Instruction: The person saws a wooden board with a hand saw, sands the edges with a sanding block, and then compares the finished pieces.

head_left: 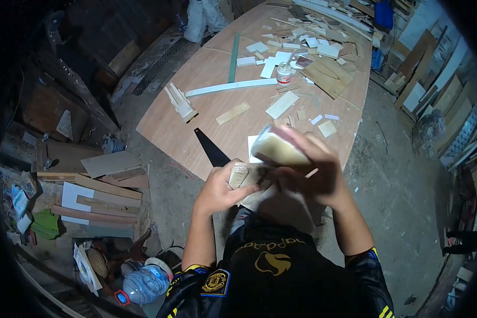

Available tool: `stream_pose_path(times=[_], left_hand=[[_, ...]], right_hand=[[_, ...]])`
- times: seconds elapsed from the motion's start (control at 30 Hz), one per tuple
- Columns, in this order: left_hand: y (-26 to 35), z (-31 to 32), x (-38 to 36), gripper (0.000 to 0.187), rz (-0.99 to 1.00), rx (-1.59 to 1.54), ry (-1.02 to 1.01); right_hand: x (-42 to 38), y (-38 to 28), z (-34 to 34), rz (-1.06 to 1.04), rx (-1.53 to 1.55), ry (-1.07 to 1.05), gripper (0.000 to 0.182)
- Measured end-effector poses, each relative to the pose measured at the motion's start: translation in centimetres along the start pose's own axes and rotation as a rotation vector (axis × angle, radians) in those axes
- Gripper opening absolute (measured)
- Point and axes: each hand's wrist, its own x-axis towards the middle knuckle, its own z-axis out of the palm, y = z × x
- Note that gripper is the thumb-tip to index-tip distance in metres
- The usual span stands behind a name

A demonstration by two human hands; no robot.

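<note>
My left hand [217, 190] is closed round a small pale wooden piece [239, 176] at the near edge of the table. Just right of it, my right hand [315, 169] grips a sanding block [278, 148] with a pale face and a reddish edge, tilted up and slightly blurred. A black saw blade [211, 148] lies beyond my left hand. Under the block, a white piece [253, 146] shows partly. The lower part of the wooden piece and several fingers of my right hand are in shadow.
On the wooden table [164, 122] are a glass jar [283, 73], a long white strip [230, 87], a green strip [233, 58], a brown board [326, 76] and many scraps. Boards and a large water bottle [146, 284] are on the floor at left. A person's legs [204, 20] show beyond.
</note>
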Motion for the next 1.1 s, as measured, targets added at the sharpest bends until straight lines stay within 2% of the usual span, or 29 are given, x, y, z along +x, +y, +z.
stream_pose_path(times=[0.03,0.1,0.13,0.23,0.4,0.47,0.53,0.6,0.67,0.8,0.9,0.97,1.1], left_hand=[[0.0,0.3,0.1,0.038,0.030,-0.008,-0.018],[-0.4,0.7,0.3,0.039,0.052,-0.002,-0.061],[-0.7,0.8,0.4,0.041,0.075,0.005,-0.101],[-0.8,0.6,0.5,0.044,0.097,0.014,-0.142],[-0.2,0.4,-0.2,0.050,0.030,-0.087,-0.126],[-0.1,0.3,0.0,0.051,0.035,0.029,-0.193],[-0.3,0.6,0.4,0.050,0.053,0.007,-0.207],[-0.4,1.3,0.6,0.049,0.074,-0.022,-0.235],[-0.4,1.3,0.8,0.045,0.061,-0.078,-0.171],[-0.1,0.6,0.8,0.041,0.041,-0.097,-0.099],[-0.1,1.1,1.1,0.041,0.052,-0.142,-0.151],[-0.1,1.7,1.7,0.042,-0.025,-0.160,-0.176],[-0.5,0.7,1.9,0.041,0.076,-0.183,-0.124]], right_hand=[[0.0,0.5,0.7,0.004,-0.002,0.002,0.073],[0.2,1.4,1.8,-0.175,-0.088,-0.142,0.073],[0.6,1.4,2.0,-0.227,-0.036,-0.088,0.071],[1.0,1.0,1.8,-0.248,0.060,-0.100,0.070],[-0.9,1.9,1.2,-0.152,0.014,-0.174,0.071],[-1.2,2.0,1.5,-0.138,0.048,-0.164,0.071],[-0.9,2.0,1.5,-0.242,-0.132,-0.106,0.073],[0.1,1.5,1.7,-0.241,-0.163,-0.132,0.073],[0.4,1.2,1.2,-0.250,-0.195,-0.150,0.073],[-0.7,1.3,0.2,-0.225,-0.185,-0.136,0.071],[0.2,0.5,0.5,-0.183,-0.185,-0.149,0.066],[0.6,0.3,0.1,-0.163,-0.196,-0.129,0.061],[-0.1,1.0,-0.8,-0.217,-0.192,-0.125,0.065]])
